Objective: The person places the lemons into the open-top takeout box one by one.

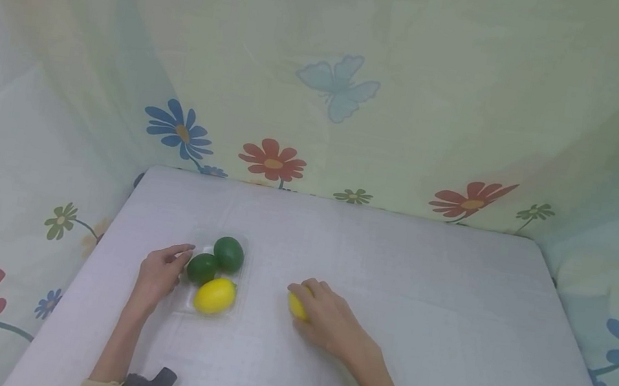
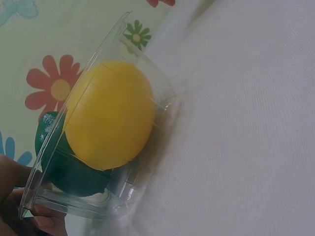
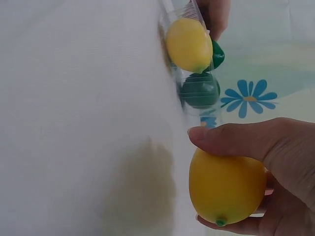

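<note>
A clear plastic container sits on the left of the table, with a yellow lemon and two dark green, lime-like fruits in it. My left hand pinches the container's left rim between thumb and fingers; the left wrist view shows the fingers under its edge. A second lemon is in my right hand, thumb on one side and fingers round the other. That hand is to the right of the container, apart from it, and the lemon's green-tipped end shows in the right wrist view.
A white cloth covers the table. Flower-printed curtains hang behind it and at both sides. Dark wrist mounts sit at both sleeve ends. A soft shadow lies on the cloth near the right hand.
</note>
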Available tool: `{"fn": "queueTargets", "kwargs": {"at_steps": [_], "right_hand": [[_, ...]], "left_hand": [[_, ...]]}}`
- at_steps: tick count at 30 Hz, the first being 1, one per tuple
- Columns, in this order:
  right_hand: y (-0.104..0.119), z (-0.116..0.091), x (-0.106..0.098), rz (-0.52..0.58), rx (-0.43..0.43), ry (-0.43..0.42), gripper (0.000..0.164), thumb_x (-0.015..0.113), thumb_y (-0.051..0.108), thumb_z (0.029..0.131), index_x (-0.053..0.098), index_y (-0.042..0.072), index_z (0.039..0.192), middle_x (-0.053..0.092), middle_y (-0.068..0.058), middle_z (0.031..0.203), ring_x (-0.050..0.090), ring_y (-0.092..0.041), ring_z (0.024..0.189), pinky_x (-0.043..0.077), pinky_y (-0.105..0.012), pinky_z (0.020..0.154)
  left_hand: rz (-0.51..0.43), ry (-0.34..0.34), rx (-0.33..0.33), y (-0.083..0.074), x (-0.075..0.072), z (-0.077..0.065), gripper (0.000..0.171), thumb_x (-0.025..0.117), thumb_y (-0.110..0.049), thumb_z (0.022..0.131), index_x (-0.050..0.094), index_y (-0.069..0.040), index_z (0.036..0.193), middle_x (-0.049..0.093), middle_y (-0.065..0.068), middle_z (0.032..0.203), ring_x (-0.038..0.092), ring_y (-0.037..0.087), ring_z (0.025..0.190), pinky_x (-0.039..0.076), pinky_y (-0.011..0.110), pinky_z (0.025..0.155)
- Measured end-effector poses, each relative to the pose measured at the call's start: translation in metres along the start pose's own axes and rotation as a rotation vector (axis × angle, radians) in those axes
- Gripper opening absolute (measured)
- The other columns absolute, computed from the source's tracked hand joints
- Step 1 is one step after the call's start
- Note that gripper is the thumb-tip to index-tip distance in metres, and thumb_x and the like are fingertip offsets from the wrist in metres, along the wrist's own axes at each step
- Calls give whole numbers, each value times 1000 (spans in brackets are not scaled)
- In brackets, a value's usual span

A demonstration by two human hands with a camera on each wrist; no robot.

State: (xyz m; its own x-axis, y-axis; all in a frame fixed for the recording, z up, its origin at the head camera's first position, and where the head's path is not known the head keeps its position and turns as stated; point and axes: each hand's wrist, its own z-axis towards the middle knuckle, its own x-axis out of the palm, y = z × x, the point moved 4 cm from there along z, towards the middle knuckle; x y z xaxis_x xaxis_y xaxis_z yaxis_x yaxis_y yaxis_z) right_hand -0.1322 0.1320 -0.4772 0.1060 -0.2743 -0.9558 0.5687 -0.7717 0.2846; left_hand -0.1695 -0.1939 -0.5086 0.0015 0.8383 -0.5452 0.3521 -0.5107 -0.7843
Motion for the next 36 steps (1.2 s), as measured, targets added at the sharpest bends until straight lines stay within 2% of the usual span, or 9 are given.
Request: {"fn": "queueTargets", "kwargs": {"at_steps": [17, 26, 36], "right_hand": [[14, 38, -20, -10, -46, -23, 53, 82, 19, 89, 61, 14, 137, 64, -5, 123, 61, -19, 104, 58, -31, 85], [31, 65, -31, 18, -63, 36, 55, 80, 21, 91, 59, 15, 142, 62, -7, 130, 60, -21, 109, 58, -32, 89], [48, 88, -30, 30, -95, 62, 52, 77, 22, 94, 58, 16, 142, 62, -7, 131, 60, -21, 111, 57, -29, 90]], "left_hand": [[-8, 14, -11, -1, 0, 1, 43, 50, -30, 107, 59, -9, 145, 62, 10, 90, 48, 15, 59, 43, 25, 52], [9, 12, 5, 1, -1, 1, 43, 50, -29, 108, 59, -8, 144, 62, 11, 89, 48, 16, 58, 43, 26, 51], [-1, 17, -3, 2, -1, 2, 43, 51, -30, 108, 59, -9, 144, 61, 11, 89, 46, 15, 56, 42, 25, 50]]}}
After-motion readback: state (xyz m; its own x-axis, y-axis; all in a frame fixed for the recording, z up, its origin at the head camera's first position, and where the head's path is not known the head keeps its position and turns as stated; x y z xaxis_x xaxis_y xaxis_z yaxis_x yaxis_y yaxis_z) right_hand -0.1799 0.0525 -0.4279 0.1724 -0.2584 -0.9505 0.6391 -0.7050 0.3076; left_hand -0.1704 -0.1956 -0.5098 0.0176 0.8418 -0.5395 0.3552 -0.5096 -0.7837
